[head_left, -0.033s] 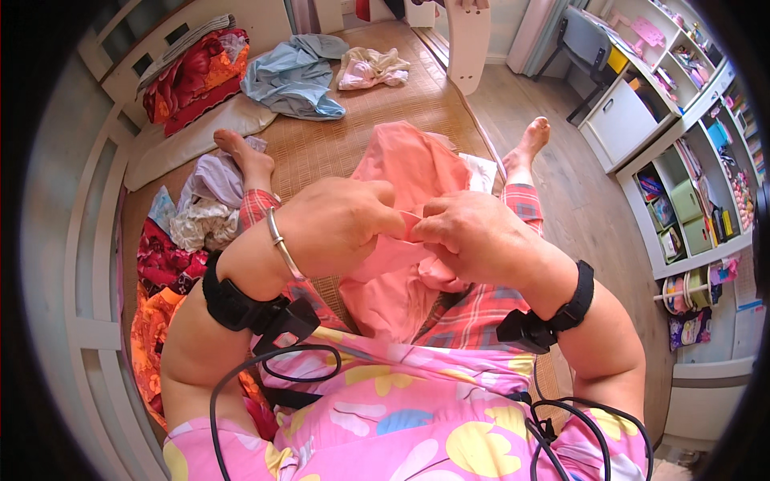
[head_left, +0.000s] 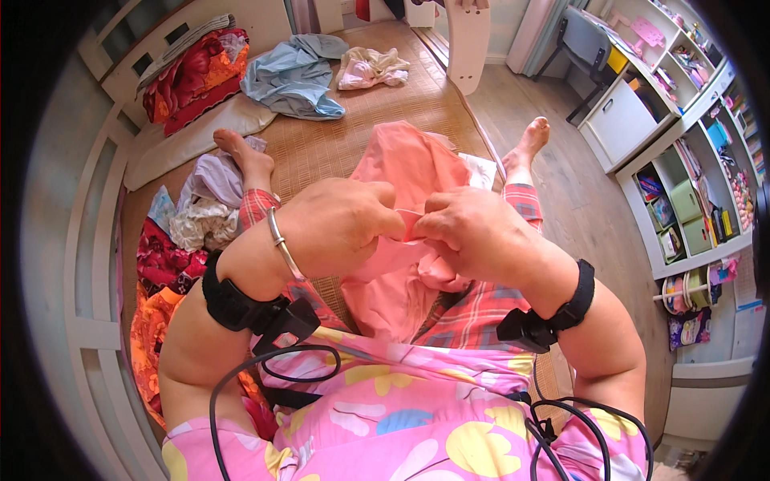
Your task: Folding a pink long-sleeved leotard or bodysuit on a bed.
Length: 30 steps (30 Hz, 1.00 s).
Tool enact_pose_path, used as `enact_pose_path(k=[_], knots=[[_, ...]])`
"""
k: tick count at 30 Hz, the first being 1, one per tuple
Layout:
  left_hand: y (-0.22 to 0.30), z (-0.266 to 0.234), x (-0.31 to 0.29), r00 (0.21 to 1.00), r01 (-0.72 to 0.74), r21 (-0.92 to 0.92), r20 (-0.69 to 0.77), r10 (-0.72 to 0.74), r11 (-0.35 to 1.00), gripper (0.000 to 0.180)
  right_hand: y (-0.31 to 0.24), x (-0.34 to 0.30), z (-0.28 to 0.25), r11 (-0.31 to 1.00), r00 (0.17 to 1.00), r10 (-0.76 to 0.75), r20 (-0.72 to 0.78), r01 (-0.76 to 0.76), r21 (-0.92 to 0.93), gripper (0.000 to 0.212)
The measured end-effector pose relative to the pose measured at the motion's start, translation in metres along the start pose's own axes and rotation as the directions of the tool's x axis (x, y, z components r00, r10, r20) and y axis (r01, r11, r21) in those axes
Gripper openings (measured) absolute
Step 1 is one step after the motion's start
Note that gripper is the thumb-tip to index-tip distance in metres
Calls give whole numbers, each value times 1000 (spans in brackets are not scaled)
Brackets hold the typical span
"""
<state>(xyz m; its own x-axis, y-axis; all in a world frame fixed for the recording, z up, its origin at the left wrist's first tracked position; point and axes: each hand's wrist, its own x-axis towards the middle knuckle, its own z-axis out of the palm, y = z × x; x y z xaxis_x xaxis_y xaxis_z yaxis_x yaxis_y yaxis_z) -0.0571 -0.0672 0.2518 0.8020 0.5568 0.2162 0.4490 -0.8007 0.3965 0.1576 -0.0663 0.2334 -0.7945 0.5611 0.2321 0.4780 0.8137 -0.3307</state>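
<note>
Hands (head_left: 473, 230) pinch coral cloth (head_left: 405, 164) spreading between and beyond them.

One view is supplied, taken by the left of two wide fisheye cameras worn side by side on the person's head. The lens is pointed downward and forward, over the flowered pink top (head_left: 401, 425), which is seen nearest, along the lower edge. The left hand (head_left: 329, 228) and right hand (head_left: 473, 232) are framed close, near the middle, with the feet (head_left: 528, 143) beyond. The woven bed mat (head_left: 401, 104) is taken in farther off; white rails (head_left: 95, 333) are included at left, the wooden floor (head_left: 593, 184) and a white cabinet (head_left: 622, 120) at right. Straight edges are bowed; the corners are blacked out.
</note>
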Motion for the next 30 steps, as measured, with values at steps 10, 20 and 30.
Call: enact_pose_path(k=[10, 20, 30], knots=[[-11, -15, -6, 989, 147, 396, -79, -126, 906, 11, 18, 1, -19, 962, 995, -16, -102, -12, -274, 11], [-59, -5, -29, 974, 61, 488, -219, 55, 871, 13, 42, -5, -19, 921, 989, -59, -138, 1, -388, 16], [-63, 38, -7, 964, 58, -26, -260, -63, 998, 14, 53, 3, 25, 975, 970, 179, -164, -152, 164, 19]])
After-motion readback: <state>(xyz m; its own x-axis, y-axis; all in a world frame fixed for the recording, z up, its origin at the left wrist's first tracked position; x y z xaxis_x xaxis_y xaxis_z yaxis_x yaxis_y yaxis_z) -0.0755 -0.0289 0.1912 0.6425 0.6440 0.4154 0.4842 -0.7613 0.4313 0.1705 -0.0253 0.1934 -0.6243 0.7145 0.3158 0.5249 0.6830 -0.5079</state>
